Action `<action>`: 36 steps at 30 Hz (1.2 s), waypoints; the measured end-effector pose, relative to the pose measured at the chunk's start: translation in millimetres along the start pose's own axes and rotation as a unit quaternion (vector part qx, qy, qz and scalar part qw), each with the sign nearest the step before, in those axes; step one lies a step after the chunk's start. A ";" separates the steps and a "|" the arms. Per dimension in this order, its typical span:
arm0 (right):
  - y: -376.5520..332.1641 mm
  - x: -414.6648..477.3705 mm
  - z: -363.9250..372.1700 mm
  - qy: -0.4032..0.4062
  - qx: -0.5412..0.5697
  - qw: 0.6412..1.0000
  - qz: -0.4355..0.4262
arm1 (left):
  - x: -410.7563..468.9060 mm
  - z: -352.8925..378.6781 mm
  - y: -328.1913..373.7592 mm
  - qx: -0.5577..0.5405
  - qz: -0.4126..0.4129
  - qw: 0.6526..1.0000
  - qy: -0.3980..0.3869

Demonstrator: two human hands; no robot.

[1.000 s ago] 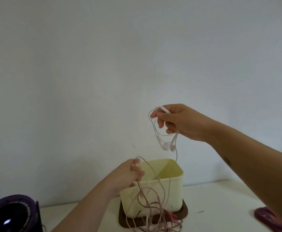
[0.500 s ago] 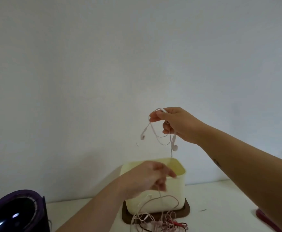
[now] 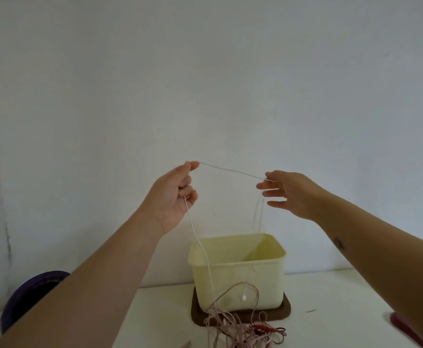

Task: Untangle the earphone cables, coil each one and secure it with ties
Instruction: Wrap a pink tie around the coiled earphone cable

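Observation:
A thin white earphone cable is stretched in the air between my two hands, high above the table. My left hand pinches it between thumb and forefinger, and the cable drops from that hand down to a tangle of pink and red cables on the white table. My right hand holds the other end at its fingertips, the remaining fingers spread straight; two strands hang from it toward the box. One white earbud dangles in front of the box.
A cream plastic box stands on a dark brown lid at the back of the table. A purple round object sits at the left, a dark red object at the right edge.
My left hand rose from near the box up to the height of my right hand. The hands moved apart and the cable now runs taut between them; the earbuds dropped lower.

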State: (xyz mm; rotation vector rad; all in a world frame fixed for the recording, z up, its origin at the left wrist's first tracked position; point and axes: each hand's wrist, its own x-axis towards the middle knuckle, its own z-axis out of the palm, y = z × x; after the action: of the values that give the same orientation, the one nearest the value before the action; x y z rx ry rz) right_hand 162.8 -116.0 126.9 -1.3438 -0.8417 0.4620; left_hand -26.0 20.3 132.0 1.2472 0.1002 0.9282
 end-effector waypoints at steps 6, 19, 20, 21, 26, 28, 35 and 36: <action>-1.1 -6.8 8.1 -0.028 0.169 0.985 -0.023 | -1.1 -7.0 4.9 -0.020 0.022 1.000 -0.007; 60.2 -38.9 78.4 -0.358 -0.281 0.890 -0.015 | -9.3 20.1 21.9 0.096 0.097 0.990 -0.021; 63.4 -37.3 77.3 -0.346 -0.312 0.885 -0.014 | -9.3 17.4 24.6 0.093 0.106 0.990 -0.011; 65.8 -35.1 74.3 -0.327 -0.347 0.879 -0.013 | -9.3 13.3 27.8 0.089 0.114 0.990 0.001; 64.6 -11.7 35.9 -0.193 -0.456 0.869 0.009 | -7.5 -18.3 37.6 0.104 0.139 0.983 0.066; 58.6 -2.2 18.4 -0.119 -0.415 0.901 0.039 | -7.0 -30.8 34.2 0.127 0.136 0.979 0.085; 24.1 6.3 2.1 0.013 -0.189 0.982 -0.003 | -5.2 -44.2 9.1 0.188 0.121 0.969 0.109; 18.6 6.6 3.6 0.020 -0.143 0.989 -0.032 | -5.0 -44.4 7.7 0.190 0.119 0.968 0.111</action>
State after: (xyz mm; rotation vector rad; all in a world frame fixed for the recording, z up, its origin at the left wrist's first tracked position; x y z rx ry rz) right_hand 167.4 -105.1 110.7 -1.5795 -0.9398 0.2686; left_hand -57.2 51.1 120.3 1.5272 0.3226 1.3002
